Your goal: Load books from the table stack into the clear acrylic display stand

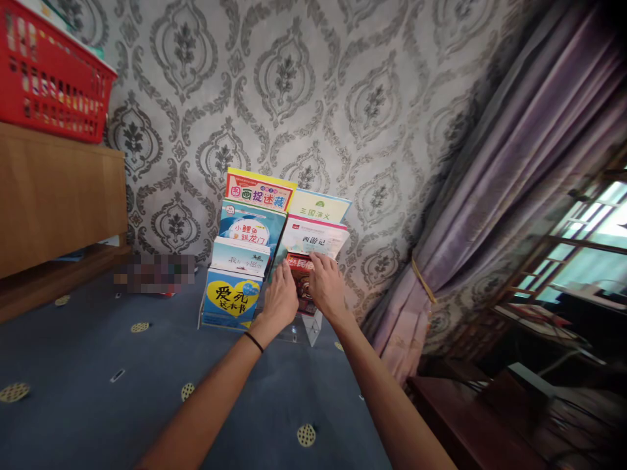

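Now both hands meet at the red book (300,282) low on the rack's (313,329) right column, left hand (281,297) flat beside it, right hand (326,282) fingers spread over its upright cover, nearer.

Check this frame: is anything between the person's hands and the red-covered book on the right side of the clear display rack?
Nothing visible is. The left hand and right hand are both already on the red-covered book in the clear rack, just below the white book. The hands themselves hide most of its cover.
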`<state>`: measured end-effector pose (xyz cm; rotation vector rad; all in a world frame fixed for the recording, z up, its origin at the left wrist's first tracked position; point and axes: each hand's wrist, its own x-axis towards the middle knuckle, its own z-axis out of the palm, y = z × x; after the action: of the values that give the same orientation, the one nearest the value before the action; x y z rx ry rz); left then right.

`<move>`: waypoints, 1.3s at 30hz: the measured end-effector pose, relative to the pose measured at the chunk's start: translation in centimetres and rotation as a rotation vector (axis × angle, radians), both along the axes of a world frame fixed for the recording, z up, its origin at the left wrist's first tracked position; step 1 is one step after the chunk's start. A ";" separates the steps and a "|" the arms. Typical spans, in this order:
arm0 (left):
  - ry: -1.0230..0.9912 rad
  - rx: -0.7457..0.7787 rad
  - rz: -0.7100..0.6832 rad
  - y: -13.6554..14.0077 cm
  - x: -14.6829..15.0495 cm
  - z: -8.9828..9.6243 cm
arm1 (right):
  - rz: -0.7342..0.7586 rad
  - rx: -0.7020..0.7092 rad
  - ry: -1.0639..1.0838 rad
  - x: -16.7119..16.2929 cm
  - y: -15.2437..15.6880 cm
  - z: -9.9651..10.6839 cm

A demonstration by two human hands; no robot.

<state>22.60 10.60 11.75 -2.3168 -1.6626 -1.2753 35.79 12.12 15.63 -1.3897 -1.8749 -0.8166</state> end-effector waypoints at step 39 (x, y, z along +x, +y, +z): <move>0.006 -0.012 -0.113 0.4 -1.1 0.2 | 0.012 -0.089 -0.137 -3.0 -0.1 1.6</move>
<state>21.48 10.97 11.97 -2.4508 -1.5626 -1.2795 32.74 12.01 17.25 -1.4058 -2.0445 -0.8496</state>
